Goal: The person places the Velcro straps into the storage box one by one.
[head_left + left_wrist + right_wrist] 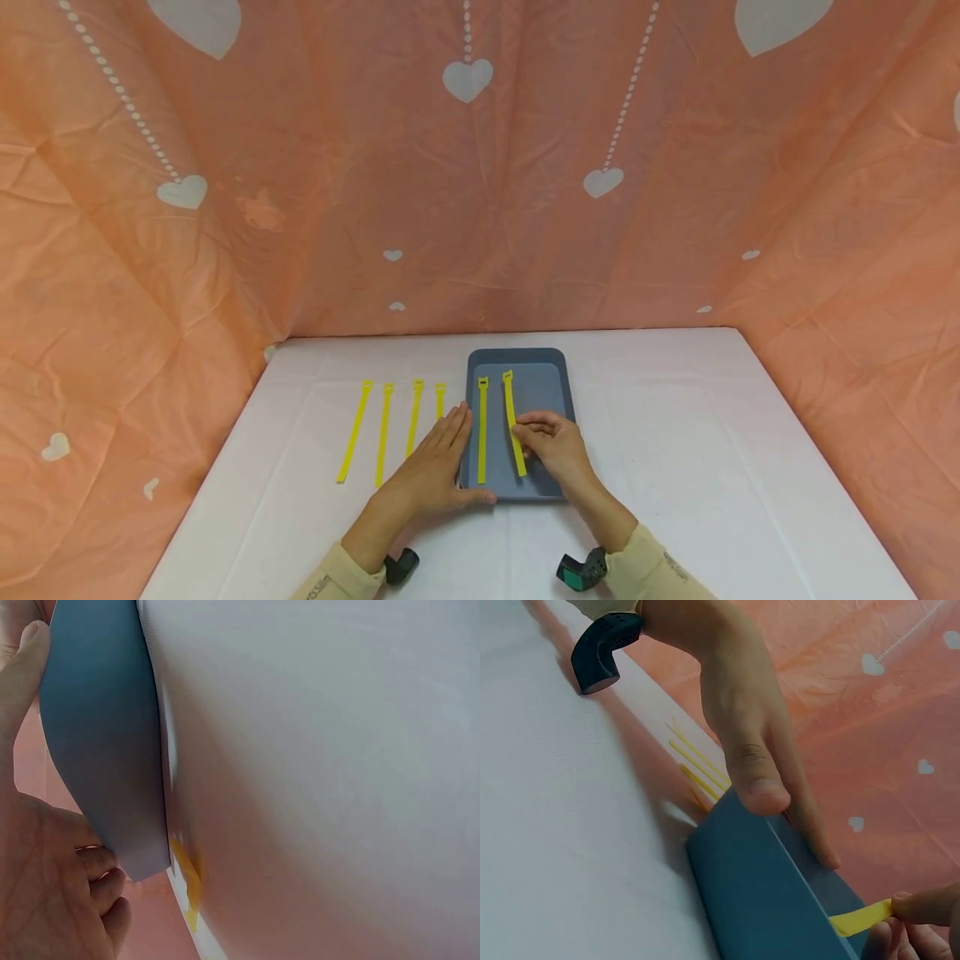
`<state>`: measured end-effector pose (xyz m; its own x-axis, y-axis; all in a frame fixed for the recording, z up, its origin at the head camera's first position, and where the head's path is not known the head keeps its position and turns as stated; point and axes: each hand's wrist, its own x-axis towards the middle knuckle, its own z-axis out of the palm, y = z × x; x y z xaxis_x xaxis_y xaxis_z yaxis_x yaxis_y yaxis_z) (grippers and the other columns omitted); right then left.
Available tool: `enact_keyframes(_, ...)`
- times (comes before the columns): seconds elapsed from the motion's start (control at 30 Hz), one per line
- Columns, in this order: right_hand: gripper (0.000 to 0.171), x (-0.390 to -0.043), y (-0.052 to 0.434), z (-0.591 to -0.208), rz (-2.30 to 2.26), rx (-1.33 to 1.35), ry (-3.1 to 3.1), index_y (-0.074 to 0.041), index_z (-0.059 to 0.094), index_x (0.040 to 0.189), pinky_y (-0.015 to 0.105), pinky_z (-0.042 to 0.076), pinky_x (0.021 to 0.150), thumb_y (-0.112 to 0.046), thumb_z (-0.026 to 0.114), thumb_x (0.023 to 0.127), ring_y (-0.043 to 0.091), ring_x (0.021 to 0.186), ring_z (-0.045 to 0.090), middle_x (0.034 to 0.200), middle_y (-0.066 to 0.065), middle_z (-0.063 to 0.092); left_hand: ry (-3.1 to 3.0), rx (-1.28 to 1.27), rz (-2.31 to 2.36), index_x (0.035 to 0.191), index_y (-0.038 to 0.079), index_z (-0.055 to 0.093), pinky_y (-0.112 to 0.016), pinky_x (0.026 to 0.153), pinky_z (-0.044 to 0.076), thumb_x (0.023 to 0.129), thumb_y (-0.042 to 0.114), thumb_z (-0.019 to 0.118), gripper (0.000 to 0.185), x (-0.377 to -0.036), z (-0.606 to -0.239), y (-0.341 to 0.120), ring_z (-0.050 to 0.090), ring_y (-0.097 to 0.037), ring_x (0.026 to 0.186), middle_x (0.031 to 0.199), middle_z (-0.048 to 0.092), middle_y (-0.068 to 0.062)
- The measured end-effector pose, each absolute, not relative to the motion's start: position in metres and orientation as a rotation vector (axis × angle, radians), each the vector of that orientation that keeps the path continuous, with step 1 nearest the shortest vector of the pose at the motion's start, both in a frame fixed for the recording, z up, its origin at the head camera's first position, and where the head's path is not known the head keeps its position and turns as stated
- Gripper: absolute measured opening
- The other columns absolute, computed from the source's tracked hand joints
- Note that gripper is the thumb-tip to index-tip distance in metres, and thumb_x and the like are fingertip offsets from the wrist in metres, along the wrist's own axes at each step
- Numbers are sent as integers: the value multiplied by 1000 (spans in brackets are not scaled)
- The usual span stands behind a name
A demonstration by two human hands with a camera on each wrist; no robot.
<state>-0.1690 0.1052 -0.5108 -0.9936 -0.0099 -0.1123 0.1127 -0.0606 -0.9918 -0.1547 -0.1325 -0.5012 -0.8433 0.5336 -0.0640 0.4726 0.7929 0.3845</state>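
Observation:
My right hand (553, 443) pinches a yellow cable tie (509, 400) between thumb and fingertips over the tray's right half. The tie's slotted head points away from me. A second yellow cable tie (482, 442) lies straight inside the grey-blue tray (517, 355), to the left of the held one. Against the tray's near left corner rests my left hand (435, 467), its fingers straight along the left side and the thumb stretched along the front rim. In the right wrist view, the held tie's end (861, 919) sticks out from the pinching fingers (922, 907), overlapping the tray's wall (757, 885).
Several more yellow cable ties (383, 433) lie in a row on the white table (675, 433) left of the tray, one partly hidden by my left hand. Behind and at both sides hangs an orange curtain (517, 250) with white hearts. Each wrist wears a dark device (583, 570).

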Motion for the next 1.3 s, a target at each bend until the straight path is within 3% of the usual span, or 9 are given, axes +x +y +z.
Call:
enact_keyframes(0.67,18,-175,90,-517,-2009,121,2239,4,75,110,24,55,59,-5,81,95,15,62,64,85,7,76,2816,800,524,169,-3,13,-51,133,15,87,77,73,130,-154,-502,-133,6,-34,166,179,5,-19)
enact_keyframes(1.3,18,-181,86,-519,-1928,4,2288,9,66,104,35,64,61,9,78,91,18,62,71,81,15,73,2834,799,515,169,-3,14,-50,133,16,87,78,73,129,-156,-505,-132,7,-33,166,179,5,-18)
